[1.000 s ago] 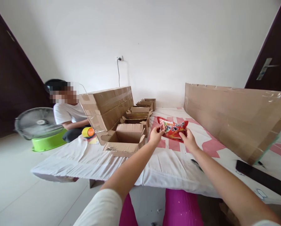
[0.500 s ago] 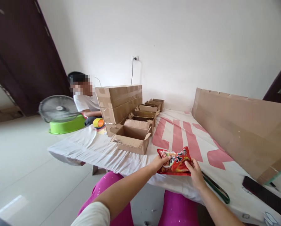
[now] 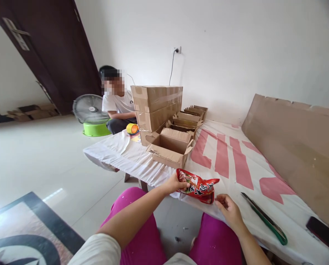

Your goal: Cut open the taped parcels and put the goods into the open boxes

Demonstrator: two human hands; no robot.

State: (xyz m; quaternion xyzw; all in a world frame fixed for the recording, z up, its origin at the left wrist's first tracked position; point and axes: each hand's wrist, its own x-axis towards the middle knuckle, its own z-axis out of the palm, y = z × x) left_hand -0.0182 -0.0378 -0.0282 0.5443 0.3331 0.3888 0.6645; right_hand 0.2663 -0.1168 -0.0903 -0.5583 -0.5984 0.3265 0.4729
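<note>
My left hand (image 3: 174, 184) is closed on the left end of a red instant noodle packet (image 3: 199, 187), its thumb across the printed front. The packet tilts down to the right over the near table edge, and its right end looks crumpled. Just beyond that end is my right hand (image 3: 229, 209), off the packet, fingers loosely curled with the thumb apart and nothing visible in them. An open cardboard box (image 3: 167, 156) stands on the table beyond the packet. To the right lies a green-handled cutting tool (image 3: 266, 219).
Several open boxes (image 3: 194, 112) line up behind the nearest one, beside stacked sealed cartons (image 3: 157, 106). A yellow tape roll (image 3: 131, 129) sits at the table's left. Another person (image 3: 120, 105) crouches by a fan (image 3: 89, 109). A cardboard sheet (image 3: 294, 147) and a dark phone-like object (image 3: 323, 232) are right.
My right hand has let go of the packet and sits just right of it. The packet, in my left hand, now tilts down to the right. The camera view has shifted left and down.
</note>
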